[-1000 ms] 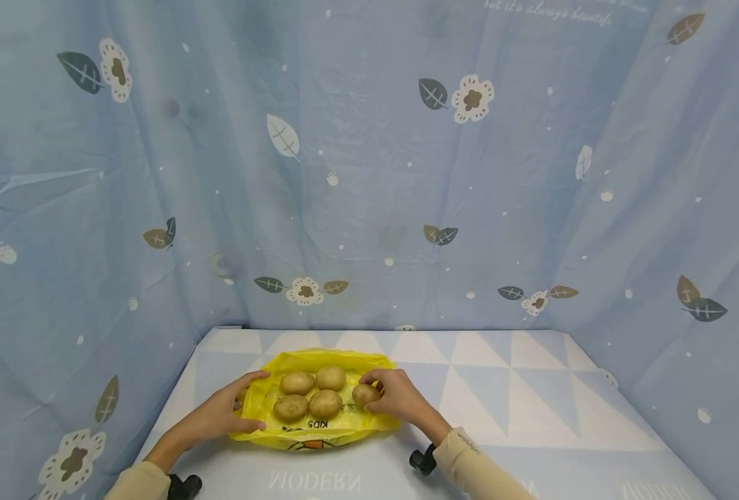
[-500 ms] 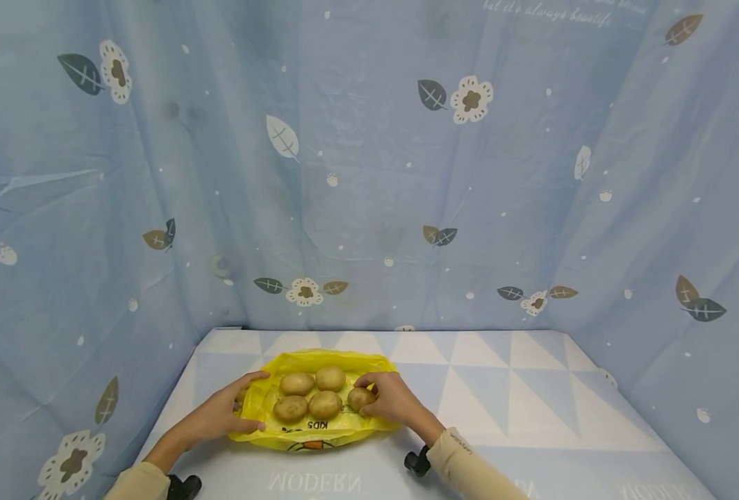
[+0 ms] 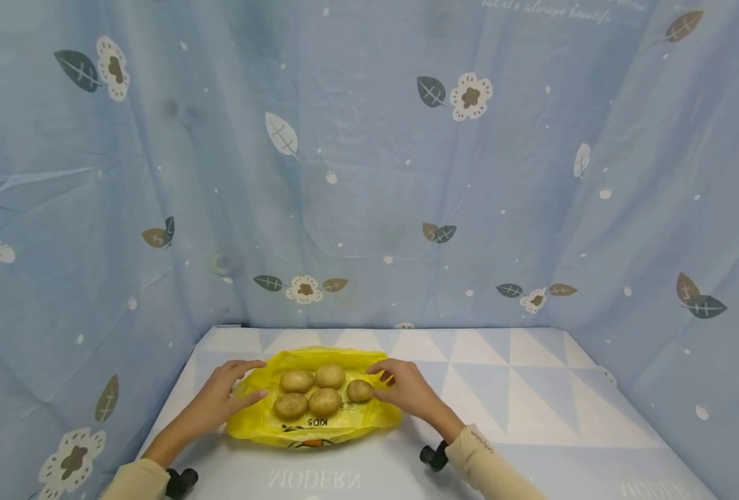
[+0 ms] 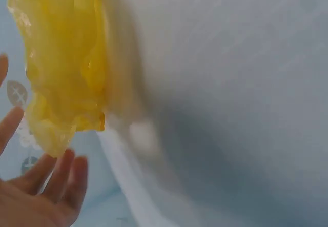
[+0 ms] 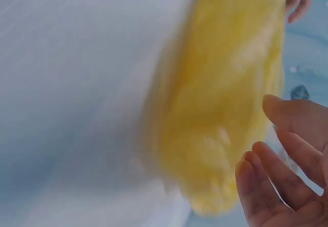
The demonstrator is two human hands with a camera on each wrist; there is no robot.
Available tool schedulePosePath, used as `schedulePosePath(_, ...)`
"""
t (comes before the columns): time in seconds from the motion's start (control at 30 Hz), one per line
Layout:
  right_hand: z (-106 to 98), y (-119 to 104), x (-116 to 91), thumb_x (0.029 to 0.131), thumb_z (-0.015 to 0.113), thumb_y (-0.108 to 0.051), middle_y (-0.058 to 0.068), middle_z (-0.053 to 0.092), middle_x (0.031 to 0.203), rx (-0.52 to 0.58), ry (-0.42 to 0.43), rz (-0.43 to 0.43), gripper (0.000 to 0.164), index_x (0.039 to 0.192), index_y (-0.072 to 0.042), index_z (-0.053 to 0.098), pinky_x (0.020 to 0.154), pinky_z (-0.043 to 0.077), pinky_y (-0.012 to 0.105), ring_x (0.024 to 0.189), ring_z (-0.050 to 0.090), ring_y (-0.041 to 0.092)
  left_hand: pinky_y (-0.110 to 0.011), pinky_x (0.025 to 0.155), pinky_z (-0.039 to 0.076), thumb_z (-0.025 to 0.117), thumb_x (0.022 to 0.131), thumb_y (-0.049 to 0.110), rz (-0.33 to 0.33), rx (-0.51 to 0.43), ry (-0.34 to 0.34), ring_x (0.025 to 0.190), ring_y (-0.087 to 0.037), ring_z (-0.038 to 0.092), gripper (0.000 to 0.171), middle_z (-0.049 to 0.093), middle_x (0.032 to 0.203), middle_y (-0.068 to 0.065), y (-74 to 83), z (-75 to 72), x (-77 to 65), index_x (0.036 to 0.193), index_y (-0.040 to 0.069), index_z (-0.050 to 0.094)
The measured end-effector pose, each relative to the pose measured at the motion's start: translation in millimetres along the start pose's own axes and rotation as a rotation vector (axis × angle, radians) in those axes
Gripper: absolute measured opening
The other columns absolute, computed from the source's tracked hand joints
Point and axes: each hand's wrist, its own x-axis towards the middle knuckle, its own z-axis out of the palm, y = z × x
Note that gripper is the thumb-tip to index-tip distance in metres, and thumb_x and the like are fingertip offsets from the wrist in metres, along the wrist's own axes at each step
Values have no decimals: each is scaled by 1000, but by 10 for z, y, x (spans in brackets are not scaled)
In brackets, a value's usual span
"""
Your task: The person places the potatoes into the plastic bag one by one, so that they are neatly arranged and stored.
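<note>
A yellow plastic bag (image 3: 263, 425) lies flat on the table, with several brown potatoes (image 3: 325, 402) on top of it. My left hand (image 3: 230, 390) hovers at the bag's left edge with fingers spread, its thumb near the plastic. My right hand (image 3: 402, 386) is spread at the bag's right edge, just beside the rightmost potato (image 3: 360, 390), and holds nothing. In the left wrist view the bag (image 4: 66, 68) hangs above my straight fingers (image 4: 48, 183). The right wrist view shows the bag (image 5: 230, 99) blurred, with my straight fingers (image 5: 279, 186) beside it.
The table (image 3: 507, 403) has a pale blue and white triangle cover. Blue floral curtains (image 3: 369, 173) close it in at the back and on both sides. Bare tabletop lies to the right of the bag.
My right hand has let go of the rightmost potato and drawn back to the right with fingers spread. My left hand has released the bag's left edge and opened.
</note>
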Motion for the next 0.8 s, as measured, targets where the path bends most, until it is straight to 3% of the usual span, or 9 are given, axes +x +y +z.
schedulePosePath(0.1,-240,49,-159,88,83,-12,6,70,120,-11,67,3,37,122,-8,72,80,61,40,97,68,27,-67,100,44,71,99,37,77,86,78,130,-44,50,51,54,145,-19,43,-58,22,142,12,60)
schedulePosePath(0.23,-582,135,-411,84,87,-13,2,70,120,-78,173,62,40,121,-14,73,78,61,38,96,67,22,-64,105,43,72,99,23,176,184,149,133,-41,51,46,55,148,-17,122,-160,51,141,10,60)
schedulePosePath(0.4,-1015,245,-700,83,88,-14,6,68,128,-182,288,81,48,127,-13,69,77,61,40,100,68,26,-67,94,49,77,94,17,278,329,207,122,-43,60,56,49,153,-19,188,-257,81,146,11,57)
schedulePosePath(0.6,-1411,340,-1031,87,85,-22,18,59,141,-256,379,78,56,137,-6,62,83,60,49,112,65,37,-63,96,47,81,90,23,311,513,193,132,-44,53,71,40,159,-22,233,-298,76,152,11,50)
schedulePosePath(0.8,-1654,365,-1301,94,76,-43,24,38,159,-280,381,200,64,144,-7,57,99,41,72,138,38,54,-64,101,43,83,87,31,312,619,212,140,-46,43,80,37,161,-22,244,-325,29,155,11,46)
